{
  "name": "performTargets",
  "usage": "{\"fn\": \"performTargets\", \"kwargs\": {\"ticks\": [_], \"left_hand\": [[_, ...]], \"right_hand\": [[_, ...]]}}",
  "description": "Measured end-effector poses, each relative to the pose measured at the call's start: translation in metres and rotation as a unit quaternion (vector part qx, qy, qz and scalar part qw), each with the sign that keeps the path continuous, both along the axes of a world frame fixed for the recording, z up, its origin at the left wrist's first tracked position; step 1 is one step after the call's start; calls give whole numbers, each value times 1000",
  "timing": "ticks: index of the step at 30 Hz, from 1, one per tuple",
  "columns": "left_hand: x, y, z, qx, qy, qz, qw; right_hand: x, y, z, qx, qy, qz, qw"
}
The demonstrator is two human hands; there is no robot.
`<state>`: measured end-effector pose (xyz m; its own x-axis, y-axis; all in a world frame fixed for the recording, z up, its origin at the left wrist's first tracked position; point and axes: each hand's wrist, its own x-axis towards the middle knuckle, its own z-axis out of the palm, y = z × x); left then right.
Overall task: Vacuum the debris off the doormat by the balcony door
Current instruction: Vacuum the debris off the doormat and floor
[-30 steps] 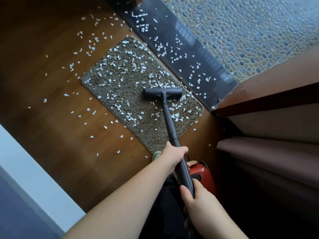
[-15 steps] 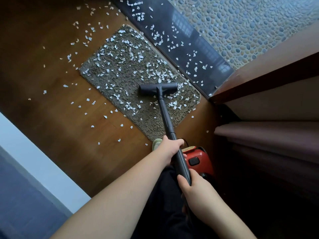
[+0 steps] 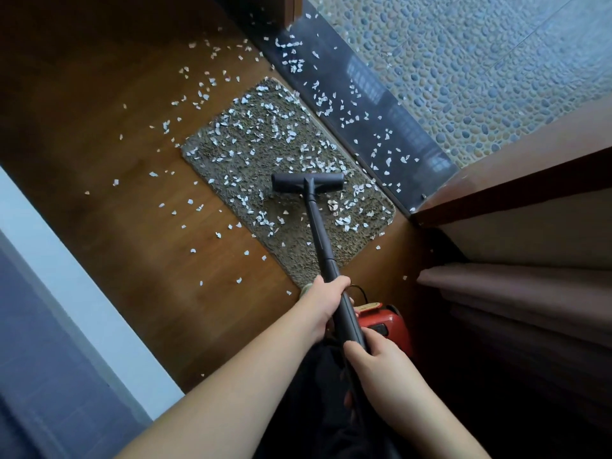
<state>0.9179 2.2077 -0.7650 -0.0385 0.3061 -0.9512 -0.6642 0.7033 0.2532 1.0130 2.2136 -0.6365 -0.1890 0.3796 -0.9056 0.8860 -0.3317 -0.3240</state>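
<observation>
Viewpoint: looking down from the person's head at a wooden floor beside a balcony door.
Doormat: one shaggy grey-brown doormat is lying flat on the wood, its long axis running from upper left to lower right, parallel to the dark door sill just beside its far long edge.
Debris: white flakes, too many to count, are covering most of the mat, thickest on the far half; more are lying scattered on the wood to the left and on the sill.
Cleared strip: a patch of mat around the wand, toward the near corner, is showing few flakes.
Vacuum head: one dark T-shaped head is resting on the mat's right half, its bar lying crosswise, left to right.
Wand: one dark wand is pointing away from the person, sloping from the hands up to the head.
Left hand: the left hand is wrapping its fingers around the wand, farther along it.
Right hand: the right hand is clasping the wand's near end.
Vacuum body: one red canister is sitting on the floor just beyond the mat's near corner, partly behind the hands.
Open room: bare wood is stretching left of the mat to a pale wall edge.
Tight side: brown curtain folds and a wooden frame are closing in on the right.
Beyond the sill: a pebble-patterned balcony floor.
</observation>
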Motion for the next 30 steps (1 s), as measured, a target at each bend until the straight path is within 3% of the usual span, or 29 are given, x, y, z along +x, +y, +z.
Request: {"fn": "performTargets", "kwargs": {"ticks": [9,15,21,30], "left_hand": [[-65,0,25,-8,-13,96,995],[-102,8,21,9,28,147,989],[-124,19,15,21,45,113,992],[-110,35,-1,59,52,77,994]], "right_hand": [[-96,44,-37,19,36,9,999],[-153,65,-73,28,55,15,998],[-165,71,-68,6,33,1,999],[-138,85,-68,54,-40,178,982]]}}
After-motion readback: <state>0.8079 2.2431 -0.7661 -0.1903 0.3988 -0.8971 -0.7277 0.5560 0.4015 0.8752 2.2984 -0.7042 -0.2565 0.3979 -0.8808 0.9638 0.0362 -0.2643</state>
